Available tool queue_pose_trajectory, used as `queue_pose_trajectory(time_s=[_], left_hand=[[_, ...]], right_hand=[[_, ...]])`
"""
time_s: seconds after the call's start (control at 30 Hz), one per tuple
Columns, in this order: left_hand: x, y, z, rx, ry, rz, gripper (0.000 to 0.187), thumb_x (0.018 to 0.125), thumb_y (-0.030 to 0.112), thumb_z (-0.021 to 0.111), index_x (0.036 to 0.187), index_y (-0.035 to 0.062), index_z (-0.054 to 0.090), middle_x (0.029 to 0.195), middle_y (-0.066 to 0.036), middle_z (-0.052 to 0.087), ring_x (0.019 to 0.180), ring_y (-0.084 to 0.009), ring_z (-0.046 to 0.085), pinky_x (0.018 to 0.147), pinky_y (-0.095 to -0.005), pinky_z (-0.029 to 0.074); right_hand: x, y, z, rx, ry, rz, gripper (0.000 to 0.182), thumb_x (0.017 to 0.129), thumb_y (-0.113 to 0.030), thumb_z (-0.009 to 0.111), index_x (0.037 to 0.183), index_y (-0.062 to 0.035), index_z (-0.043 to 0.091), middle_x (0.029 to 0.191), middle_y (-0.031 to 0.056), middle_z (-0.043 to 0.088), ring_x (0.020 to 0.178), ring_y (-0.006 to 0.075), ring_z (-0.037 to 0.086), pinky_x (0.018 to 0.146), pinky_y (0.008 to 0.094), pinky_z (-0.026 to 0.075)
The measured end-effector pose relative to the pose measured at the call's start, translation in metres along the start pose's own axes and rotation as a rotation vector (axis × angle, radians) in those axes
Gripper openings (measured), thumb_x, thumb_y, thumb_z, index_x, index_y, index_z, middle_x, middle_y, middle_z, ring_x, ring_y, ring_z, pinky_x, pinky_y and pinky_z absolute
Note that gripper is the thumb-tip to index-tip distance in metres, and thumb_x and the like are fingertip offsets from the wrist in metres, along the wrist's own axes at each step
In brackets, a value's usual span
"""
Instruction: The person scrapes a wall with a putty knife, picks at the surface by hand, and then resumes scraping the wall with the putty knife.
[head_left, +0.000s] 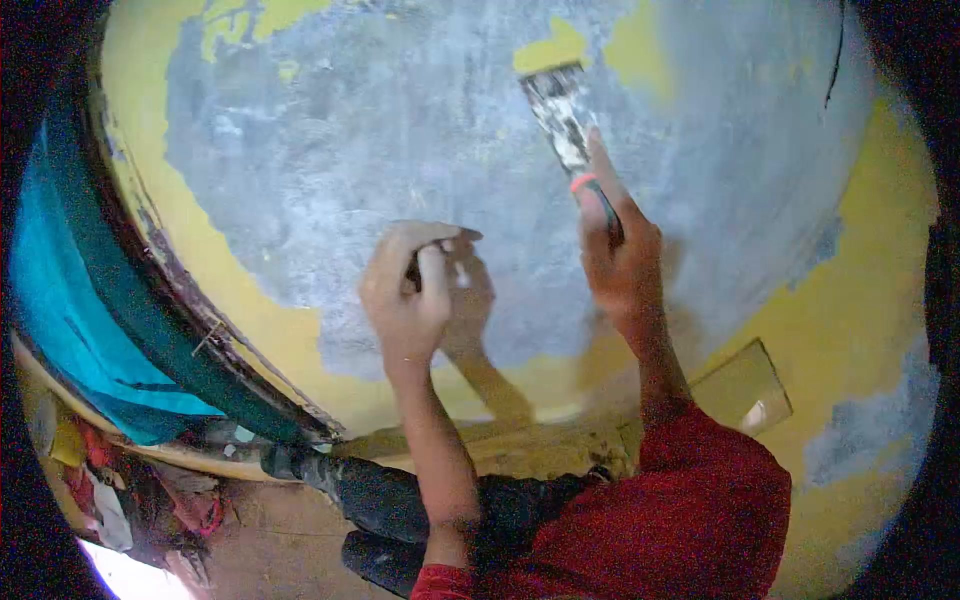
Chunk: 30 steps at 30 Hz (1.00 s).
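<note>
My right hand is wrapped round the handle of a putty knife, with a finger stretched along its smeared metal blade. The blade's wide edge lies at a yellow patch near the top of the wall, which is mostly grey with yellow paint around it. To the left, my left hand is raised in front of the wall with its fingers curled in. Something small and dark shows between those fingers, too unclear to name. The left hand's shadow falls on the wall beside it.
A turquoise cloth hangs at the left beside the dark frame edge. Assorted items lie at the lower left above a brown floor. A rectangular panel is on the wall at the right. A dark wire hangs at the upper right.
</note>
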<state>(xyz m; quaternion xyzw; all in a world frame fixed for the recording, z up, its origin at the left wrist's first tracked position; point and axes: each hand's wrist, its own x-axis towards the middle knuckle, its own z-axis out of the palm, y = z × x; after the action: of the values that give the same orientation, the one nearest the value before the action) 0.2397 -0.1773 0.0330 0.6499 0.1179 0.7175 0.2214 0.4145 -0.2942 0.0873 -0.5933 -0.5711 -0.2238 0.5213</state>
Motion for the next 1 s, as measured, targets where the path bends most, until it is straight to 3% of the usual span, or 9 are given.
queue_pose_trajectory(time_s=[0.07, 0.13, 0.23, 0.37, 0.43, 0.53, 0.77, 0.93, 1.0], left_hand=[[0.001, 0.004, 0.005, 0.013, 0.019, 0.034, 0.018, 0.087, -0.006, 0.056, 0.091, 0.0018, 0.072, 0.083, -0.010, 0.069, 0.075, -0.0187, 0.067, 0.069, -0.0307, 0.051], [0.000, 0.008, 0.015, -0.004, 0.006, 0.008, 0.018, 0.087, -0.007, 0.056, 0.091, 0.0016, 0.071, 0.083, -0.010, 0.069, 0.075, -0.0188, 0.067, 0.069, -0.0303, 0.051], [-0.002, 0.012, 0.018, -0.026, -0.041, -0.008, 0.019, 0.087, -0.008, 0.055, 0.091, 0.0013, 0.071, 0.084, -0.011, 0.070, 0.075, -0.0188, 0.067, 0.068, -0.0298, 0.051], [-0.001, 0.012, 0.020, -0.055, -0.022, 0.014, 0.020, 0.087, -0.008, 0.055, 0.091, 0.0015, 0.071, 0.084, -0.010, 0.070, 0.074, -0.0182, 0.067, 0.066, -0.0297, 0.051], [-0.002, 0.010, 0.024, -0.077, 0.006, 0.038, 0.020, 0.087, -0.008, 0.055, 0.091, 0.0020, 0.072, 0.085, -0.010, 0.070, 0.074, -0.0174, 0.067, 0.065, -0.0299, 0.051], [-0.002, 0.013, 0.021, -0.032, -0.038, 0.011, 0.020, 0.088, -0.008, 0.055, 0.091, 0.0021, 0.073, 0.084, -0.009, 0.070, 0.073, -0.0167, 0.067, 0.064, -0.0295, 0.051], [-0.004, 0.015, 0.024, -0.059, -0.041, -0.002, 0.022, 0.088, -0.008, 0.054, 0.092, 0.0026, 0.073, 0.083, -0.008, 0.069, 0.069, -0.0148, 0.066, 0.059, -0.0289, 0.049], [-0.003, 0.020, 0.025, -0.036, -0.042, 0.003, 0.020, 0.089, -0.006, 0.055, 0.092, 0.0026, 0.072, 0.083, -0.009, 0.069, 0.069, -0.0160, 0.065, 0.062, -0.0288, 0.049], [-0.005, 0.022, 0.029, -0.052, -0.053, 0.000, 0.020, 0.089, -0.005, 0.055, 0.092, 0.0030, 0.072, 0.083, -0.009, 0.070, 0.070, -0.0167, 0.065, 0.062, -0.0293, 0.050]], right_hand=[[0.009, -0.002, 0.003, -0.012, 0.055, -0.143, 0.050, 0.106, -0.021, 0.053, 0.155, -0.0103, 0.048, 0.134, 0.0099, 0.071, 0.063, 0.0047, 0.046, 0.058, 0.0240, 0.044], [0.014, -0.006, -0.008, -0.028, 0.034, -0.009, 0.049, 0.107, -0.020, 0.053, 0.155, -0.0135, 0.048, 0.119, 0.0067, 0.074, 0.062, 0.0042, 0.044, 0.057, 0.0236, 0.043], [0.003, -0.001, -0.006, -0.023, 0.035, -0.022, 0.050, 0.107, -0.021, 0.053, 0.157, -0.0150, 0.047, 0.104, 0.0039, 0.072, 0.062, 0.0047, 0.043, 0.057, 0.0240, 0.043], [0.008, -0.002, -0.010, -0.037, 0.033, -0.032, 0.052, 0.107, -0.021, 0.054, 0.158, -0.0146, 0.045, 0.110, 0.0044, 0.072, 0.062, 0.0046, 0.043, 0.057, 0.0235, 0.043], [0.013, -0.007, -0.007, -0.064, 0.004, 0.012, 0.054, 0.107, -0.020, 0.055, 0.159, -0.0127, 0.043, 0.134, 0.0073, 0.070, 0.065, 0.0043, 0.045, 0.059, 0.0234, 0.045], [0.002, 0.003, -0.007, -0.022, 0.041, -0.111, 0.055, 0.106, -0.019, 0.056, 0.159, -0.0113, 0.042, 0.149, 0.0086, 0.060, 0.069, 0.0039, 0.047, 0.062, 0.0236, 0.046], [0.000, -0.019, -0.015, -0.041, 0.013, 0.034, 0.056, 0.106, -0.017, 0.056, 0.159, -0.0097, 0.041, 0.148, 0.0071, 0.061, 0.071, 0.0047, 0.048, 0.063, 0.0243, 0.047], [-0.002, -0.024, -0.023, 0.024, -0.064, 0.154, 0.056, 0.107, -0.021, 0.055, 0.159, -0.0095, 0.040, 0.141, 0.0051, 0.065, 0.064, 0.0047, 0.041, 0.057, 0.0239, 0.042], [-0.004, -0.008, -0.018, -0.008, -0.006, 0.031, 0.056, 0.107, -0.022, 0.054, 0.160, -0.0095, 0.040, 0.133, 0.0044, 0.068, 0.063, 0.0048, 0.039, 0.056, 0.0238, 0.041]])
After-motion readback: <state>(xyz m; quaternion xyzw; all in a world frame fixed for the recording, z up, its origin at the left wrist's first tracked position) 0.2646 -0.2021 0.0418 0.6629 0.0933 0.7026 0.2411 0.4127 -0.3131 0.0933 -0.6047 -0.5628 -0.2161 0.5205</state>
